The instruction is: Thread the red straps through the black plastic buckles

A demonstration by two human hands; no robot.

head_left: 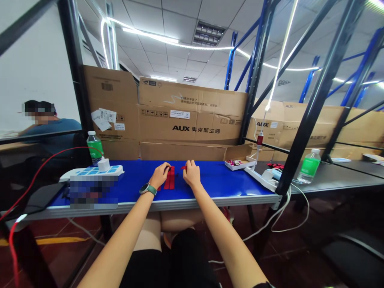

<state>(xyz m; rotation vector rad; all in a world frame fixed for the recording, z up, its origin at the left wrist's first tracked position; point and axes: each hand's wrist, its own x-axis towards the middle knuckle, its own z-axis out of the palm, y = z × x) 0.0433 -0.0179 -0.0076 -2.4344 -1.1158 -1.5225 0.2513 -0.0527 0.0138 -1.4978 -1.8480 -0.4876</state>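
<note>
Flat red strips (pixel 169 180) lie side by side on the blue tabletop. My left hand (pixel 159 176), with a watch (pixel 147 189) on its wrist, is closed at their left edge. Its fingertips pinch together around a small dark thing that I cannot make out. To the right of the strips, my right hand (pixel 192 173) is closed too, its fingers pinching a small red piece (pixel 183 168) that is mostly hidden. Both hands rest low over the blue table (pixel 219 182), a short gap between them.
A shallow open box (pixel 240 165) with small colourful items stands at the back right. Power strips (pixel 90 172) (pixel 261 179) lie at both sides. Green-labelled bottles (pixel 95 147) (pixel 309 167) stand left and right. Cardboard (pixel 192 120) walls off the back; a person (pixel 57 128) sits at left.
</note>
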